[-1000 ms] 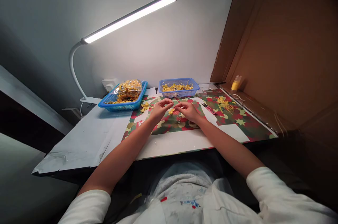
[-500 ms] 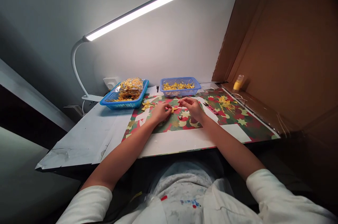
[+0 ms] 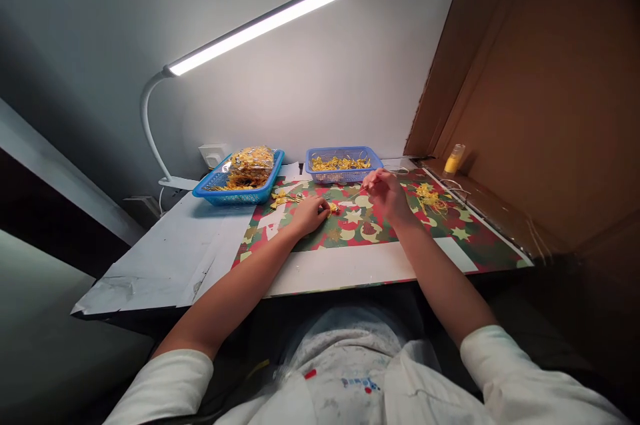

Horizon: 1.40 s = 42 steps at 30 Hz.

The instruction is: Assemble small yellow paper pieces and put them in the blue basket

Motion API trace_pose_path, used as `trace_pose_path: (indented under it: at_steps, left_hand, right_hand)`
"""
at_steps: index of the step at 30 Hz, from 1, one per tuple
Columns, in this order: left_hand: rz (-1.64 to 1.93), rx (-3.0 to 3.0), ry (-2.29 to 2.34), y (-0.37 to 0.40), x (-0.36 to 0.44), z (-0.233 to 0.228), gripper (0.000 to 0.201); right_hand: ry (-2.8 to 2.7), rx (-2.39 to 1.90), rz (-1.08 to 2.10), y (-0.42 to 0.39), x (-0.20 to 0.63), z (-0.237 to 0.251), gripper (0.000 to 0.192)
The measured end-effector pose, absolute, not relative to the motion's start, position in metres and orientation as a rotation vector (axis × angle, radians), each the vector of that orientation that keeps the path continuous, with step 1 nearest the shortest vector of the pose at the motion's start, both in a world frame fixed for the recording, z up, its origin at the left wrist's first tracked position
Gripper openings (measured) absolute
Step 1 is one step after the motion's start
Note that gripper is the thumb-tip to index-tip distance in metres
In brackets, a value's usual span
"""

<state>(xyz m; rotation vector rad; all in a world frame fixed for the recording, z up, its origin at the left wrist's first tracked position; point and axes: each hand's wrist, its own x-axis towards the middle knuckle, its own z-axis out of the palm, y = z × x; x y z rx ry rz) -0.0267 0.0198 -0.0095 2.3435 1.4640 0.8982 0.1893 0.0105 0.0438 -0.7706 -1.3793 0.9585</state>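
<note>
My left hand (image 3: 310,215) rests on the patterned sheet, its thumb and fingers closed on a small yellow ribbon bow (image 3: 333,209). Raised to the right of it, my right hand (image 3: 387,197) has its fingertips pinched together. A thin thread (image 3: 358,193) slants down and left from those fingertips toward the bow. More yellow ribbon bows (image 3: 283,199) lie just beyond my left hand. The pink-handled snips are hidden behind my right hand and forearm.
A blue basket (image 3: 235,197) with bagged yellow pieces stands at back left. Another blue basket (image 3: 345,176) holds yellow ribbon pieces. Yellow threads (image 3: 430,198) lie at right, near a yellow-filled bottle (image 3: 454,159). A lamp (image 3: 260,25) overhangs the table; cardboard (image 3: 530,91) walls the right.
My right hand has risen and moved right, drawing the thread out from the bow. My left hand has shifted slightly right. The small round metal bell no longer shows at its former spot.
</note>
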Motion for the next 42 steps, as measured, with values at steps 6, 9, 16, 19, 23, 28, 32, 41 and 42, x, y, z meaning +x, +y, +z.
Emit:
trace_pose_path:
  at_steps: [6, 9, 16, 19, 23, 28, 32, 41, 42]
  left_hand:
    - [1.129, 2.151, 1.432, 0.014, -0.022, -0.006, 0.008]
    - [1.206, 2.045, 1.364, 0.014, -0.020, -0.006, 0.009]
    - [1.174, 1.975, 1.148, 0.015, -0.017, -0.010, 0.030]
    - [1.202, 1.909, 1.121, 0.017, -0.016, -0.010, 0.035]
    - [1.251, 1.764, 1.060, 0.019, -0.015, -0.010, 0.039]
    - [1.263, 1.573, 1.050, 0.019, -0.014, -0.009, 0.040]
    - [1.150, 1.582, 1.096, 0.015, -0.014, -0.008, 0.039]
    - [1.153, 1.699, 1.241, 0.013, -0.015, -0.007, 0.042]
    - [1.156, 1.708, 1.247, 0.013, -0.015, -0.007, 0.042]
  right_hand:
    - [-1.468, -0.774, 0.915, 0.012, 0.190, 0.038, 0.037]
    - [-1.566, -0.795, 0.868, 0.014, 0.183, 0.030, 0.035]
    - [-1.680, -0.983, 0.958, 0.027, 0.161, -0.002, 0.027]
    - [-1.526, -1.029, 1.072, 0.031, 0.156, -0.010, 0.027]
    - [-1.280, -1.013, 1.220, 0.032, 0.154, -0.015, 0.027]
    - [-1.151, -0.976, 1.292, 0.031, 0.151, -0.017, 0.033]
    - [-1.207, -0.950, 1.261, 0.027, 0.150, -0.016, 0.030]
    - [-1.410, -0.927, 1.035, 0.024, 0.154, -0.010, 0.023]
    - [-1.432, -0.924, 1.034, 0.023, 0.155, -0.009, 0.023]
